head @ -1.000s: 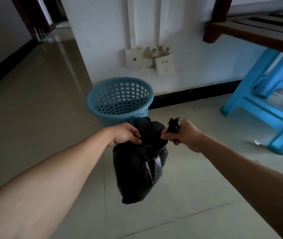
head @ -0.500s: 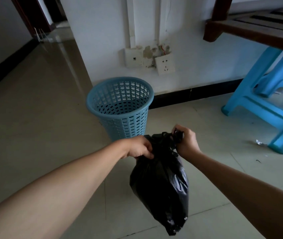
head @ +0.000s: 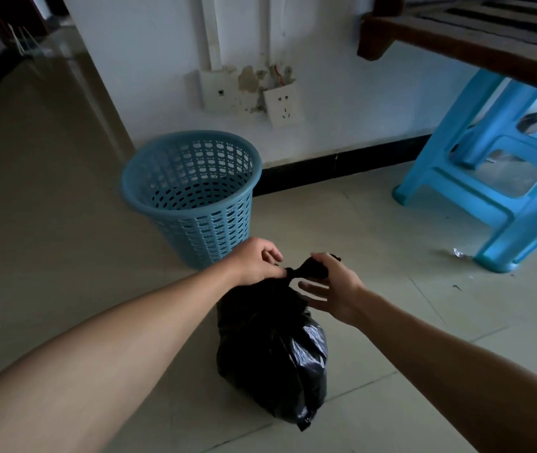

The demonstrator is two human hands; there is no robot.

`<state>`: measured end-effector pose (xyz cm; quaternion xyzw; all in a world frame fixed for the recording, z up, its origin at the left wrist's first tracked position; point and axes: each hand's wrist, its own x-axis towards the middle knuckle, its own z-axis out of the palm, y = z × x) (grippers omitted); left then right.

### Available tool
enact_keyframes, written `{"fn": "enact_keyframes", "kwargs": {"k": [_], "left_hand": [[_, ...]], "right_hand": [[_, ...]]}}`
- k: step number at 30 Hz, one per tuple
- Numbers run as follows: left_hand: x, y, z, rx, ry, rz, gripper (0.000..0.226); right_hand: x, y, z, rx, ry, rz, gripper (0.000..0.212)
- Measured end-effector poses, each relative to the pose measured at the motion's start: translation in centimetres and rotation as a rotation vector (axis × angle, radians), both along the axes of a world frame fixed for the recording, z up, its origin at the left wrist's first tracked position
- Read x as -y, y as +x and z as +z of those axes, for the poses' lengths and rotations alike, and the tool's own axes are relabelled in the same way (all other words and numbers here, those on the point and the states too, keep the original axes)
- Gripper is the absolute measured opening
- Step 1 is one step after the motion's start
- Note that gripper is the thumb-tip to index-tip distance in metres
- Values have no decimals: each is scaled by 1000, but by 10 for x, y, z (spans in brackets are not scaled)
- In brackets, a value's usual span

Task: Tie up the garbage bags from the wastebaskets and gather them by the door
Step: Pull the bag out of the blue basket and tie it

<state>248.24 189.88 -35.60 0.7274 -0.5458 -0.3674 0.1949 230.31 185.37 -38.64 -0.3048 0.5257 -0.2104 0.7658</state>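
Two hands meet at the top of one black garbage bag (head: pixel 273 348), close together but not touching. The left hand (head: pixel 257 263) pinches the gathered neck from the left with curled fingers. The right hand (head: pixel 335 289) holds the bunched top between thumb and forefinger, its lower fingers spread loose beneath. The bag is thin, glossy plastic, creased and bulging, narrowing to a twisted neck. It hangs straight down from the hands in front of the person, over the floor (head: pixel 48 223). Whether its bottom corner touches the tiles cannot be told.

Just beyond the left hand stands one wastebasket (head: pixel 208 233). It is round, pale blue plastic with walls pierced in a lattice, wider at the rim than at the base, and no liner shows inside. It sits near the corner of a white wall (head: pixel 342 76), apart from the bag.

On the wall above it are two white socket plates (head: pixel 283 104), the right one tilted, with broken plaster between them. One black skirting board (head: pixel 342 161) runs along the wall's foot.

To the right are light blue plastic stools (head: pixel 502 207), two as far as the legs show, under the edge of a dark wooden slatted frame (head: pixel 456 34). One small shiny scrap (head: pixel 458 253) lies by the nearest stool leg.

The floor is pale, smooth tile with thin joints. It lies open to the left of the wastebasket and between the bag and the stools.
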Motion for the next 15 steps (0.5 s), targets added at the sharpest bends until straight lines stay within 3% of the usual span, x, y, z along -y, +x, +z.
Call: {"fn": "enact_keyframes", "kwargs": {"k": [10, 13, 15], "left_hand": [[3, -15, -31, 378, 25, -115, 8], [3, -14, -30, 374, 11, -60, 12], [3, -11, -29, 276, 32, -6, 12]], "right_hand": [[-6, -3, -9, -188, -79, -82, 26], [-6, 2, -10, -174, -79, -74, 26], [-5, 3, -9, -148, -50, -83, 25]]}}
